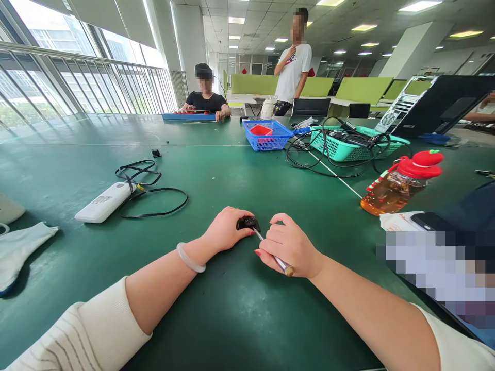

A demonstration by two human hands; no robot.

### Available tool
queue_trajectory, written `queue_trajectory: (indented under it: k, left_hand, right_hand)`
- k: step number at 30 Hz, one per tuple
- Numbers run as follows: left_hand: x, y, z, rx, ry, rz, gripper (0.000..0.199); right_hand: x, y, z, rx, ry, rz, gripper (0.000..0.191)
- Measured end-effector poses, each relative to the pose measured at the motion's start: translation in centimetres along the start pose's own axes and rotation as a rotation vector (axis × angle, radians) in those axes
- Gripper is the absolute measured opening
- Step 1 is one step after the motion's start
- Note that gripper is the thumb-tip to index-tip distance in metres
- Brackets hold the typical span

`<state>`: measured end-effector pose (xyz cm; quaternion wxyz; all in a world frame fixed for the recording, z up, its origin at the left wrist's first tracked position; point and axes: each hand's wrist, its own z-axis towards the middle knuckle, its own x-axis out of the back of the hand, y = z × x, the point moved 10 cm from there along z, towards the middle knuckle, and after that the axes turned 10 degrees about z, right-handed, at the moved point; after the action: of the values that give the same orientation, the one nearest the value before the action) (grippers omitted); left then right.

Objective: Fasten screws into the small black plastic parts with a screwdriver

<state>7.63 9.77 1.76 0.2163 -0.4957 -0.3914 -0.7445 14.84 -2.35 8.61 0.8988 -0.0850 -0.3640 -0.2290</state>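
A small black part (248,223) is gripped between the thumb and fingers of my left hand (227,229), low over the green table. My right hand (288,245) is closed around a screwdriver (284,266). Its thin metal shaft points up and left, and the tip meets the black part's near side. Whether the tip sits in a screw is too small to tell. The part's left side is hidden by my left fingers.
A white power bank (104,202) with a black cable lies left. Beyond are a blue basket (266,144), a teal basket (350,150) of cables and a red-lidded bottle (398,188). One person (204,93) sits across the table; another (294,67) stands behind.
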Motion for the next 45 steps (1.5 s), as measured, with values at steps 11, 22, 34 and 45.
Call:
queue_trajectory:
  k: [11, 22, 34, 45]
  left_hand:
    - [0.1, 0.0, -0.1, 0.009, 0.000, -0.020, 0.038]
    - [0.1, -0.1, -0.1, 0.024, -0.028, -0.025, 0.038]
    - [0.4, 0.3, -0.1, -0.006, 0.002, 0.016, 0.033]
    - [0.3, 0.1, -0.1, 0.021, -0.015, -0.007, 0.040]
  right_hand:
    - [0.5, 1.3, -0.2, -0.057, 0.021, 0.068, 0.028]
    - [-0.6, 10.8, -5.8, -0.909, 0.362, 0.623, 0.051]
    - [0.6, 2.4, -0.4, -0.211, 0.077, 0.285, 0.026]
    - [1.7, 3.1, -0.9, -0.222, 0.200, 0.216, 0.024]
